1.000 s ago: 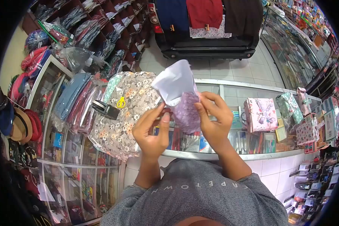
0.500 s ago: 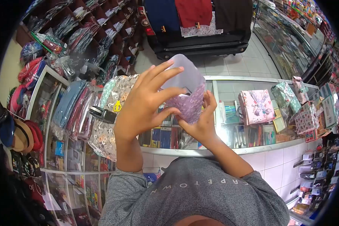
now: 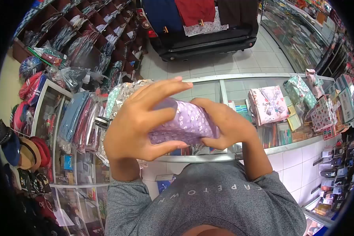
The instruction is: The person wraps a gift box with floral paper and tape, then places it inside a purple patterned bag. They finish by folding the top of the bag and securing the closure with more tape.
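A purple floral paper gift bag (image 3: pixel 192 120) is held up in front of my chest, lying on its side above the counter. My right hand (image 3: pixel 228 124) grips its right end, fingers over the top and thumb below. At the left end, my left hand (image 3: pixel 135 122) curves around the bag's mouth. Its index finger bends against the rim and its thumb lies along the lower side, while the other fingers stretch out above. The inside of the bag is mostly hidden by my left hand. Behind that hand, a black tape dispenser (image 3: pixel 102 122) is partly covered.
Wrapped gift boxes, including a pink floral one (image 3: pixel 268 104), stand on the glass counter (image 3: pixel 240 87) to the right. Folded floral paper (image 3: pixel 126 92) and bagged clothes (image 3: pixel 80 118) lie to the left. Beyond the counter is a black display stand (image 3: pixel 208 49) with trousers.
The bag has turned from upright, mouth up, onto its side with its mouth toward my left hand. My right hand has risen and moved over its right end. The view has shifted slightly.
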Tool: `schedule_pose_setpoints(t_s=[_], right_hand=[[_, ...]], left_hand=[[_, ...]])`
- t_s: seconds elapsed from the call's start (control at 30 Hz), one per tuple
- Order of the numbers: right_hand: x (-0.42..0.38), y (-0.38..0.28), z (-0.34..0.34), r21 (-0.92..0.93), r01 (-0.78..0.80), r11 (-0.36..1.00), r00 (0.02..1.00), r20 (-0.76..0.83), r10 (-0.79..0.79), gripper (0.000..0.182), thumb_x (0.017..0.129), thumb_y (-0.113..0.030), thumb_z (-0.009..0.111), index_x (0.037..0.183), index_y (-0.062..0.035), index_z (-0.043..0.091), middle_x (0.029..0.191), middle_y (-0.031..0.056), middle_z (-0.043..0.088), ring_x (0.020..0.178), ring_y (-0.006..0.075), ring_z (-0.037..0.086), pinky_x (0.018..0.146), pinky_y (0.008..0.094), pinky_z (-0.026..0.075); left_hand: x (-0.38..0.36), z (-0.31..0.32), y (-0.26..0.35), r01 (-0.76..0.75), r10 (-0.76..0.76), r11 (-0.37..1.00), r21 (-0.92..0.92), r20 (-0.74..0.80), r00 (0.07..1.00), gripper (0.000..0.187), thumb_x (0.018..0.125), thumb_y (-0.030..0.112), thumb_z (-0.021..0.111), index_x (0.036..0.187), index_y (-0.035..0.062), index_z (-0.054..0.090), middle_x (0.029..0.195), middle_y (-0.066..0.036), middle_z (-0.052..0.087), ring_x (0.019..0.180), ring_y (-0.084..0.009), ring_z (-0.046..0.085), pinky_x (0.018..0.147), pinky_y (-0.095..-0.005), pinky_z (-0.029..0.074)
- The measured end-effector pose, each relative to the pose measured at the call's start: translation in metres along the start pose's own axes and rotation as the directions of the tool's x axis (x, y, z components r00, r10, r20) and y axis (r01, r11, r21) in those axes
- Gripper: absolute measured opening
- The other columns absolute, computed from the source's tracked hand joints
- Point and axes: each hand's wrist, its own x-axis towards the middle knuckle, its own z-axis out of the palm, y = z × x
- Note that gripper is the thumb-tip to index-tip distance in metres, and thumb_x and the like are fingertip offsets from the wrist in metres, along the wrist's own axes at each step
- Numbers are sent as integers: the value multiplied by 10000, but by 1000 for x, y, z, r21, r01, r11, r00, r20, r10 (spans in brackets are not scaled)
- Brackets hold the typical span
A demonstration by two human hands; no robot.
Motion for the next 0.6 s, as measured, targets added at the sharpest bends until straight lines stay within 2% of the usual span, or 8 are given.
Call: schedule_pose_setpoints(t_s=[0.1,0.13,0.23,0.3,0.43,0.5,0.53,0.6], right_hand=[[5,-11,-16,7,27,1000,996,84,-28,868,684,-192,778,1472,-37,449,1279,214,612,1126,452,629,959,474,525],[6,-19,-23,-59,4,998,995,95,2,903,687,-197,783,1505,-45,430,1272,215,611,1123,449,630,952,473,526],[1,-18,-28,-138,5,990,995,97,8,987,700,-192,793,1581,-39,374,1264,217,609,1115,446,629,943,478,526],[-5,-12,-24,-49,-48,998,999,-19,47,865,718,-201,800,1489,-5,459,1292,213,610,1140,435,625,965,463,520],[-16,2,-16,-49,-110,993,992,50,113,702,756,-217,796,1361,10,521,1340,214,608,1183,424,619,1002,452,506],[-22,12,-6,-84,-25,996,1000,5,25,577,790,-229,791,1270,-22,548,1373,211,606,1218,416,612,1023,457,492],[-23,13,-5,-81,-33,996,999,10,34,577,790,-229,791,1270,-22,548,1373,211,606,1218,416,612,1023,457,492],[-23,16,-1,-110,-49,993,999,17,51,544,806,-246,793,1263,-49,571,1383,201,609,1221,411,614,1028,475,484]], left_hand=[[-6,1,-8,107,-102,986,-132,42,994,515,686,337,888,959,-71,734,1288,-260,677,1219,-423,667,1021,-472,517],[-7,8,-10,100,-108,979,-180,-38,993,478,708,270,872,1016,-73,746,1212,-240,713,1114,-379,716,964,-422,548],[-17,27,-21,149,-184,966,-213,-152,971,444,724,230,864,1027,-73,751,1181,-225,729,1100,-355,721,953,-408,549],[-22,43,-29,131,-185,959,-250,-211,960,367,719,195,883,926,-64,727,1151,-210,745,1043,-329,743,892,-381,573],[-37,66,-31,163,-236,947,-275,-259,936,325,720,154,880,896,-34,680,1164,-217,743,1045,-320,736,909,-381,561],[-51,90,-43,129,-302,895,-427,-369,879,422,725,138,891,1009,4,609,1187,-238,725,1107,-322,713,955,-395,546],[-57,100,-49,80,-314,863,-499,-405,859,557,726,134,912,1122,45,532,1216,-257,702,1172,-332,682,997,-424,528],[-62,110,-51,25,-329,826,-563,-445,833,613,723,141,923,1175,55,517,1222,-269,692,1187,-341,673,1007,-435,524]])
